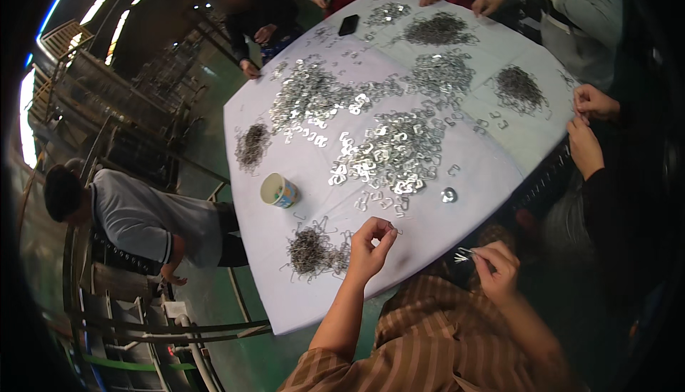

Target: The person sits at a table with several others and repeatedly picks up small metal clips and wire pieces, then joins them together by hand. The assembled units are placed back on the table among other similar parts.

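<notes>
My left hand (372,248) is raised over the near edge of the table, thumb and forefinger pinched on a thin wire hook (397,230). My right hand (499,269), just off the table's near edge, grips several small shiny metal clips (463,255) that stick out to the left of its fingertips. A tangled pile of dark wire hooks (308,252) lies to the left of my left hand. Beyond both hands spreads a large heap of bent, shiny silver clips (392,153). A round silver piece (449,195) lies by itself right of that heap.
On the white-covered table (467,171) stand a paper cup (279,191) and, farther off, a black phone (348,25). More clip heaps (303,99) and hook piles (439,29) lie beyond. Other people's hands (589,131) work around the edges; a person in grey (153,210) stands left.
</notes>
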The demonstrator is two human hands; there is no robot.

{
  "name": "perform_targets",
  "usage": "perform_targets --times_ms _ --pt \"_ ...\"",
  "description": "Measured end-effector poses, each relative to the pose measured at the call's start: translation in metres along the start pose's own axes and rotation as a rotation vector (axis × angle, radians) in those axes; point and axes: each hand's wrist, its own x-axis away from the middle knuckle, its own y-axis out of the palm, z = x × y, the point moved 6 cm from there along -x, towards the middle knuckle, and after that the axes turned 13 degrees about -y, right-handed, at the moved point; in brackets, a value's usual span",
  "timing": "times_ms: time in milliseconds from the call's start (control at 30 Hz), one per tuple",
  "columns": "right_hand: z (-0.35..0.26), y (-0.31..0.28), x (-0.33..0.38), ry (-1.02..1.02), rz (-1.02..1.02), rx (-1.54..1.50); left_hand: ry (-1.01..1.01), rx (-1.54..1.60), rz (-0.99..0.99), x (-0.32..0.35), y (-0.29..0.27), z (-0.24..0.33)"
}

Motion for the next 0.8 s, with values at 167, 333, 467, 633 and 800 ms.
perform_targets --times_ms 167,333,467,633,800 --pt "-0.003 0.002 -0.005 0.010 -0.018 -0.041 0.218 0.098 -0.294 0.034 0.074 0.058" --pt "-0.001 0.000 -0.001 0.039 0.010 -0.083 0.275 -0.018 -0.332 0.039 0.100 0.066" --pt "0.001 0.001 0.001 0.049 0.007 -0.078 0.287 -0.039 -0.301 0.040 0.104 0.066" --pt "0.005 0.005 0.000 0.054 -0.021 -0.104 0.307 -0.017 -0.286 0.039 0.106 0.054" --pt "0.028 0.000 -0.014 0.051 -0.001 -0.105 0.264 -0.092 -0.262 0.046 0.105 0.048"
